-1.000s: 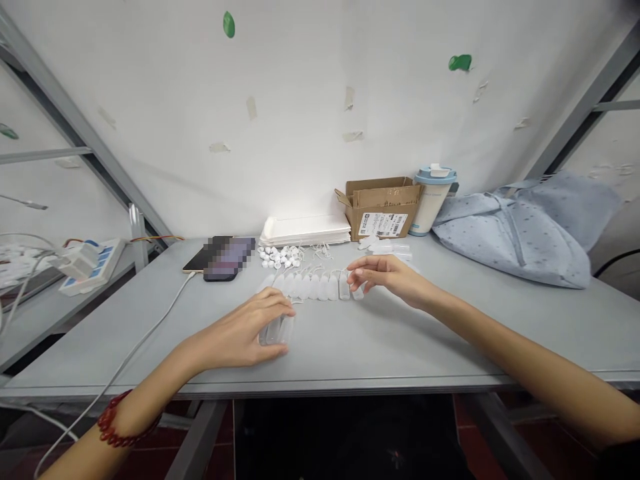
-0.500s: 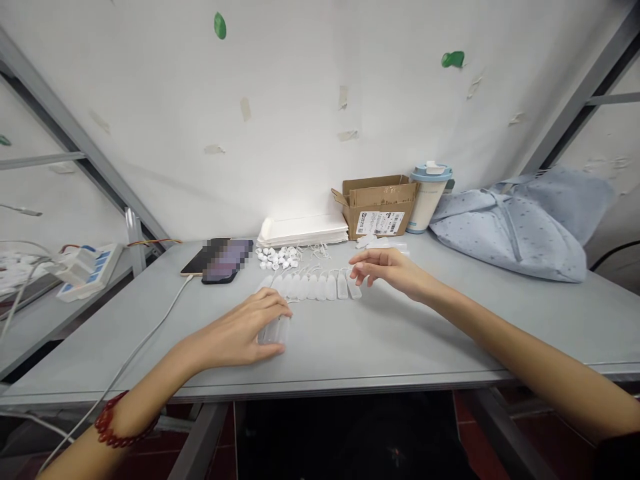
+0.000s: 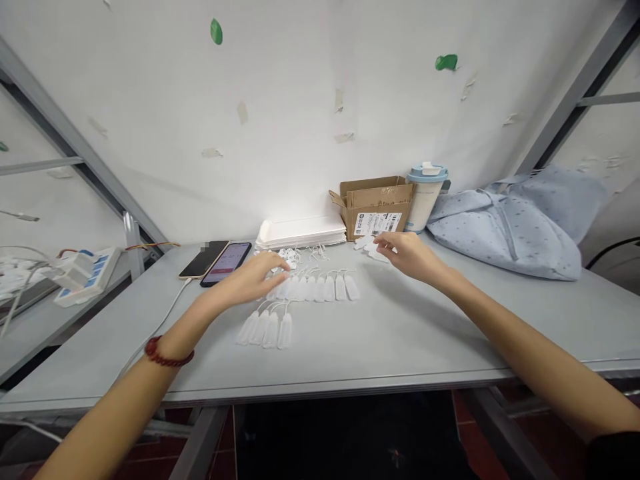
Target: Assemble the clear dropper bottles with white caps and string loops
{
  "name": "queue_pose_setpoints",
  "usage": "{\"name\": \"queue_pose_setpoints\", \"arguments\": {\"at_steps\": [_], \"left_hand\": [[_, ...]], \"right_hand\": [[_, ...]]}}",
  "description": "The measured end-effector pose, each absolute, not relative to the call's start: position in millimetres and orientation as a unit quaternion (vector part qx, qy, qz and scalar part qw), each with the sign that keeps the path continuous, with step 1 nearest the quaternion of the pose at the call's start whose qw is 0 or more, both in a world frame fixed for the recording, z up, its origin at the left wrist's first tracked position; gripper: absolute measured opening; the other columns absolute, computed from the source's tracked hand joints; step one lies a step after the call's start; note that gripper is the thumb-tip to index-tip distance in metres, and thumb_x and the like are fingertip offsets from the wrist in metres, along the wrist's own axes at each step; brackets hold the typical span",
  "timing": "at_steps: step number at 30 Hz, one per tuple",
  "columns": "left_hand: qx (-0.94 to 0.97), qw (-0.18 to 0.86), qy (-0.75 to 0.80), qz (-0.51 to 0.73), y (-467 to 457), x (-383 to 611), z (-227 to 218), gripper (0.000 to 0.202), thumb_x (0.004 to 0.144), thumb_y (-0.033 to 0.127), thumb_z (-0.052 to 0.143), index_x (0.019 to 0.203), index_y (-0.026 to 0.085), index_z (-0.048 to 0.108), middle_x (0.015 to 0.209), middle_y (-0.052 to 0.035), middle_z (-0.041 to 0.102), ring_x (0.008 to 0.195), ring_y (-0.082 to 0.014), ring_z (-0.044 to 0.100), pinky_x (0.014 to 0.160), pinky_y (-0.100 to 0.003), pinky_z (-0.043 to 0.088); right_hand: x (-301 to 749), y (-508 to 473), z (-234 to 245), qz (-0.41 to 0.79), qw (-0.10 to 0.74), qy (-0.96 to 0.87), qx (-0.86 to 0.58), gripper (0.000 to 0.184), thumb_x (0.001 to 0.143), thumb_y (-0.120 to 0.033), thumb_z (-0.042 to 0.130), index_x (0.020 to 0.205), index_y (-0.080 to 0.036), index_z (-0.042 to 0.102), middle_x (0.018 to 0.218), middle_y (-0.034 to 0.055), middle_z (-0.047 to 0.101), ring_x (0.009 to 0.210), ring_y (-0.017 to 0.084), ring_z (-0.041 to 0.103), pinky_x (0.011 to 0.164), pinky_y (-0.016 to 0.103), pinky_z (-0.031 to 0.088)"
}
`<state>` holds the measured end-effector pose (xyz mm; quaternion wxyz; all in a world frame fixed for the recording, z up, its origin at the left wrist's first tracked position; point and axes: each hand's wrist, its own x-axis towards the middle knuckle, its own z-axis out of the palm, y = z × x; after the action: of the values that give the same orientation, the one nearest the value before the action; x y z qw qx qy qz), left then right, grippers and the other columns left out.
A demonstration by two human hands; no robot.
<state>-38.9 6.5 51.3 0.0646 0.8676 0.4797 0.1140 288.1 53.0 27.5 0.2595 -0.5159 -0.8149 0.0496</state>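
Whitish plastic pieces [image 3: 285,331], slim, cord-tailed, lie lower centre; left hand [image 3: 250,279], spread, partly hides knobby caps [image 3: 290,254]; right hand [image 3: 413,255]: fingertips obscured, grip unclear.

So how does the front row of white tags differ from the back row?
The front row shows four tags; the back row shows more. The front row is uncovered, while the left hand partly hides the back row. Both hold stringed white tags on the table.

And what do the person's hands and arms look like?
The left hand and right hand wear no gloves. A dark red beaded bracelet circles the left wrist; the right wrist is bare. A black sleeve shows high on the right arm.
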Motion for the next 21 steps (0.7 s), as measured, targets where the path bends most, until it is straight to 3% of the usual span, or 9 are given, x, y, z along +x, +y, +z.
{"name": "queue_pose_setpoints", "arguments": {"at_steps": [6, 11, 17, 21], "left_hand": [[0.840, -0.030, 0.538, 0.071, 71.0, -25.0, 36.1, 0.036, 0.081, 0.013, 0.039, 0.107, 0.013, 0.064, 0.110, -0.0127, 0.064, 0.105, -0.0244, 0.057, 0.093, -0.035, 0.042], [0.825, -0.024, 0.562, 0.048, 88.7, -20.3, 25.0, 0.038, 0.077, 0.007, 0.041, 0.104, 0.011, 0.068, 0.103, -0.0124, 0.069, 0.100, -0.0242, 0.062, 0.089, -0.031, 0.045], [0.813, -0.016, 0.580, 0.058, 88.9, -22.2, 21.5, 0.038, 0.078, 0.008, 0.041, 0.104, 0.010, 0.068, 0.095, -0.0111, 0.072, 0.088, -0.0212, 0.067, 0.084, -0.027, 0.047], [0.807, -0.014, 0.584, 0.079, 90.3, -23.1, 16.6, 0.035, 0.076, 0.008, 0.044, 0.101, 0.011, 0.069, 0.093, -0.0121, 0.072, 0.086, -0.0224, 0.067, 0.081, -0.029, 0.048]], "right_hand": [[309.0, 65.4, 28.3, -0.037, 0.131, -0.800, -0.585, 0.019, 0.082, -0.016, 0.051, 0.097, -0.017, 0.063, 0.090, 0.0099, 0.069, 0.079, 0.024, 0.063, 0.054, 0.028, 0.038], [313.8, 65.9, 32.8, -0.037, -0.029, -0.771, -0.635, 0.023, 0.084, -0.028, 0.053, 0.102, -0.016, 0.061, 0.097, 0.0130, 0.066, 0.084, 0.026, 0.062, 0.057, 0.029, 0.038], [308.9, 57.4, 42.1, -0.016, -0.088, -0.759, -0.645, 0.025, 0.080, -0.034, 0.058, 0.092, -0.013, 0.064, 0.095, 0.0141, 0.064, 0.082, 0.027, 0.062, 0.056, 0.029, 0.038], [301.9, 52.4, 43.7, -0.012, -0.111, -0.763, -0.636, 0.024, 0.080, -0.031, 0.058, 0.095, -0.013, 0.064, 0.102, 0.0140, 0.063, 0.088, 0.026, 0.061, 0.059, 0.029, 0.038]]}}
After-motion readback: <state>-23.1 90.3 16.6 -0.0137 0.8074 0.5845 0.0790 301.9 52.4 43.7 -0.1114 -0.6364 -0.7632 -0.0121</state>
